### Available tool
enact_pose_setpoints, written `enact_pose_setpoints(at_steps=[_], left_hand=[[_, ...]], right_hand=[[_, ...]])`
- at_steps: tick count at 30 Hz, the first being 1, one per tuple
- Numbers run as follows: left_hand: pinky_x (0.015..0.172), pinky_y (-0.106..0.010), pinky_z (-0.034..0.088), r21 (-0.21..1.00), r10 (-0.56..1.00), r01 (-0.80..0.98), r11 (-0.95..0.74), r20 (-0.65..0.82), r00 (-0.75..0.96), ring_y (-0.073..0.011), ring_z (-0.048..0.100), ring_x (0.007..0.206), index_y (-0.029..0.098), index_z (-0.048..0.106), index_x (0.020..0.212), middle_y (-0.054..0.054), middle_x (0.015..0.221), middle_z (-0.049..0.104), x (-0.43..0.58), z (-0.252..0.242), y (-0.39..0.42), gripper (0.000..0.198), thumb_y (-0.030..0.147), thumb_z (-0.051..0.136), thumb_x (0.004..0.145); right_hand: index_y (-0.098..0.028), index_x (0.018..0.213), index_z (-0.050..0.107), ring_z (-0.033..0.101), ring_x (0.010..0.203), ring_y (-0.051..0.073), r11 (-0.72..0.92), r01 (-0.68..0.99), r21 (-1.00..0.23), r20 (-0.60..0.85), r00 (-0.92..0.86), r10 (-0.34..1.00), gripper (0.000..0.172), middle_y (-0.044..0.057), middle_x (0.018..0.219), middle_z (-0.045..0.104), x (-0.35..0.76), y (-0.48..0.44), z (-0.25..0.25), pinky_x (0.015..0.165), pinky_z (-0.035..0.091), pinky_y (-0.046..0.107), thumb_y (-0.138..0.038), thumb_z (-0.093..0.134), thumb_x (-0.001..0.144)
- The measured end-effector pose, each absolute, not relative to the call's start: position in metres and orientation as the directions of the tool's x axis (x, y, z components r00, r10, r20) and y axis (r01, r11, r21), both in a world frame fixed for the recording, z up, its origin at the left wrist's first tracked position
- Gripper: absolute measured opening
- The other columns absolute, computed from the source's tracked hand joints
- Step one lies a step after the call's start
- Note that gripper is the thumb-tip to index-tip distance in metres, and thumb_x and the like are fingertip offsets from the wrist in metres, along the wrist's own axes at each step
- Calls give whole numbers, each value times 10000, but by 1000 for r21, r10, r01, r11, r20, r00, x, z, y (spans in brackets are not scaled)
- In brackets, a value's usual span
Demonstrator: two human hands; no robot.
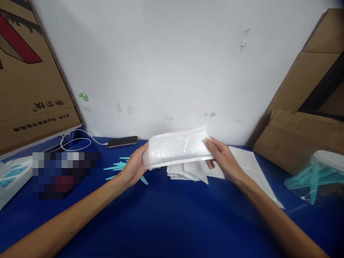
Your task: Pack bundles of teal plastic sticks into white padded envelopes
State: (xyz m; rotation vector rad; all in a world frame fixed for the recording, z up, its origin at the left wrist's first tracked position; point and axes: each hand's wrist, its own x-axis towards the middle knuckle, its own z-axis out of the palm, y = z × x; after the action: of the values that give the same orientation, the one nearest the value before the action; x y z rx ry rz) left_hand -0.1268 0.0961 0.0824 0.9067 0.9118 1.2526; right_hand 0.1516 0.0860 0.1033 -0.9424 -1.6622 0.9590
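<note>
A white bubble mailer (178, 145) is held up above the blue table between my two hands, tilted a little with its right end higher. My left hand (134, 164) is closed on its left end, the fingers mostly behind it. At the right end my right hand (221, 156) pinches it, thumb on the front face. Below and behind it lies a stack of white bubble mailers (188, 172). Several thin teal sticks (118, 165) are spread on the table beside my left hand, partly hidden by it.
A phone (122, 142) with a white cable lies near the wall. On the left stand a power strip (18, 175) and a printed cardboard box (34, 79). At right, a flat white mailer (255, 172), a clear container of teal sticks (313, 175) and cardboard (298, 139).
</note>
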Motion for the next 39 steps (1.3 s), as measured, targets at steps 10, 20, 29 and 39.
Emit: enact_pose_setpoints(at_steps=[10, 20, 29, 39], left_hand=[[931, -379, 595, 818, 971, -530, 226, -148, 186, -289, 680, 1130, 76, 560, 1361, -186, 1256, 693, -117, 82, 91, 433, 297, 452, 1004], [1045, -408, 546, 747, 970, -623, 233, -134, 202, -314, 621, 1242, 13, 530, 1346, -234, 1319, 645, -121, 73, 94, 455, 187, 496, 927], [1088, -474, 503, 719, 960, -650, 246, -90, 264, -318, 593, 1277, 103, 539, 1355, -201, 1303, 657, -120, 72, 94, 437, 307, 527, 969], [1027, -425, 560, 752, 975, -622, 219, -142, 172, -291, 635, 1220, 119, 561, 1329, -172, 1234, 696, -116, 73, 91, 380, 279, 524, 986]], right_hand=[[-290, 1470, 457, 572, 682, 155, 562, 208, -800, 485, -327, 811, 738, 37, 970, 637, 96, 77, 183, 579, 489, 296, -577, 705, 837], [-262, 1339, 587, 565, 1251, 264, 768, 226, -600, 664, -395, 635, 523, 75, 1385, 602, 35, 85, 201, 979, 520, 412, -511, 679, 888], [-225, 1026, 674, 674, 1017, 223, 812, 326, -484, 760, -302, 575, 250, 24, 1048, 740, 36, 78, 203, 801, 502, 329, -423, 522, 1014], [-230, 491, 362, 387, 469, 129, 591, 763, -261, 811, -158, 563, 560, -30, 453, 297, 48, 75, 210, 565, 315, 321, -427, 486, 1001]])
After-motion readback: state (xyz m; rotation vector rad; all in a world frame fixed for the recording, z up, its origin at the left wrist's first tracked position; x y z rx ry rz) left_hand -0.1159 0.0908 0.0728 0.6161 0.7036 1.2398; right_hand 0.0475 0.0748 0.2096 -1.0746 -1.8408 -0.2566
